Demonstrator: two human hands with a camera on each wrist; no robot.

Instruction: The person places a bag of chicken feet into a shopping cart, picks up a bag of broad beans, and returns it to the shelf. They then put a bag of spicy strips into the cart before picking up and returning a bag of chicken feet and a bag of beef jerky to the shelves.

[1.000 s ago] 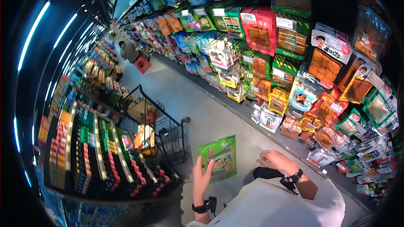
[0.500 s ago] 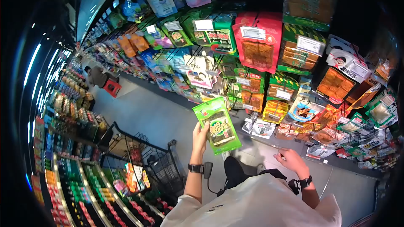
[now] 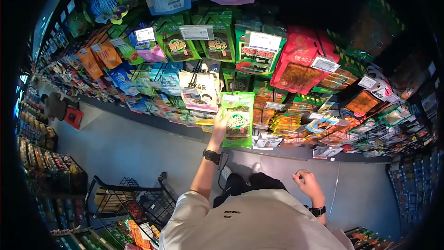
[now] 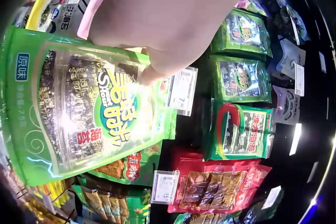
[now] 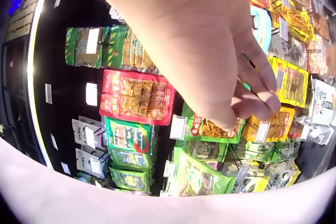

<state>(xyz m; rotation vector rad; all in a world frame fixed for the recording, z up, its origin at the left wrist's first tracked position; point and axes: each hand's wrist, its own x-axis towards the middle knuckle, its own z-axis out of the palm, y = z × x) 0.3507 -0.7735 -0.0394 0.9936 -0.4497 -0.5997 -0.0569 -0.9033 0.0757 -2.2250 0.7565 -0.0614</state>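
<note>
A green seaweed snack packet (image 3: 238, 127) with a clear window is pinched at its side edge by my left hand (image 3: 219, 127), upright in front of the hanging rack. In the left wrist view the thumb lies over the edge of this packet (image 4: 68, 113). Packets of the same look (image 3: 177, 45) hang on hooks just above it. My right hand (image 3: 309, 187) is held low near the body, fingers loosely curled around nothing. The right wrist view shows the right hand (image 5: 210, 50) overlapping the rack, with the held packet (image 5: 198, 176) below it.
Behind the packet runs a long shelf of hooked snack bags, with a red bag (image 3: 300, 62) and price tags (image 3: 264, 41). A black shopping cart (image 3: 125, 201) with goods stands at lower left. Farther off, a person (image 3: 54, 106) is by a red stool (image 3: 74, 118).
The view has turned toward the rack, and the cart has shifted left and down. My left hand has brought the green packet up to the hanging bags. My right hand still hangs at the side.
</note>
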